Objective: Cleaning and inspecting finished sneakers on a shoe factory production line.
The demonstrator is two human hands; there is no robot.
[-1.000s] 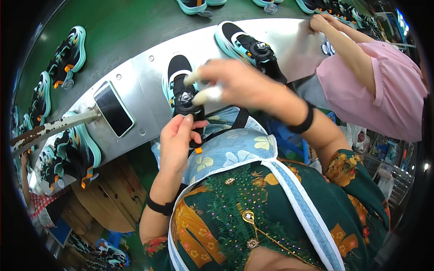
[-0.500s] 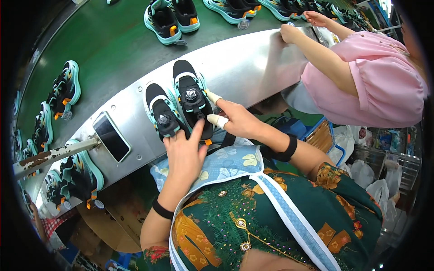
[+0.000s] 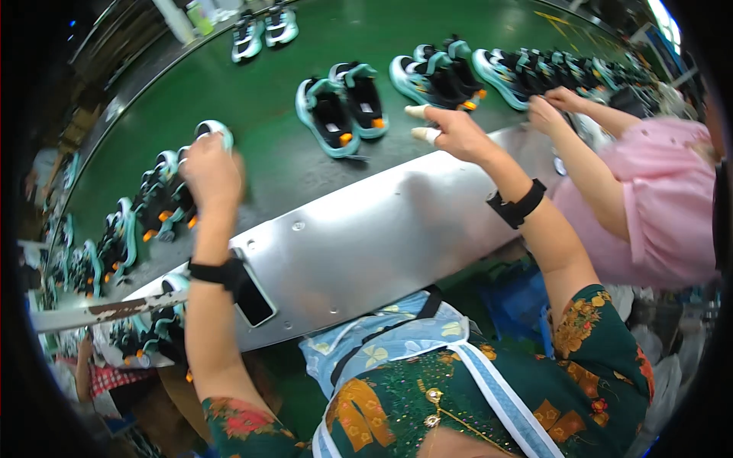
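Note:
My left hand point(image 3: 212, 174), smeared by motion, reaches over the green surface at the left. Its fingers are curled over a black and mint sneaker point(image 3: 214, 128); the white and mint toe shows past them, and most of the shoe is hidden under the hand. My right hand point(image 3: 456, 136) hangs in the air, open, with pale finger cots on the thumb and forefinger and nothing in it. Nearest to it are a pair of like sneakers point(image 3: 435, 82) with orange heel tabs. Another pair of sneakers point(image 3: 327, 114) stands between my two hands.
A bare metal ledge point(image 3: 359, 237) runs before me, with a phone point(image 3: 256, 298) at its left part. A worn metal bar point(image 3: 107, 311) juts in there. Rows of sneakers stand left and right on the green surface point(image 3: 263, 145). A co-worker in pink point(image 3: 649, 191) handles things at the right.
The sneaker pair that both hands touched on the ledge is no longer there. My left hand has gone out to the far left, my right hand up and right. The view has shifted.

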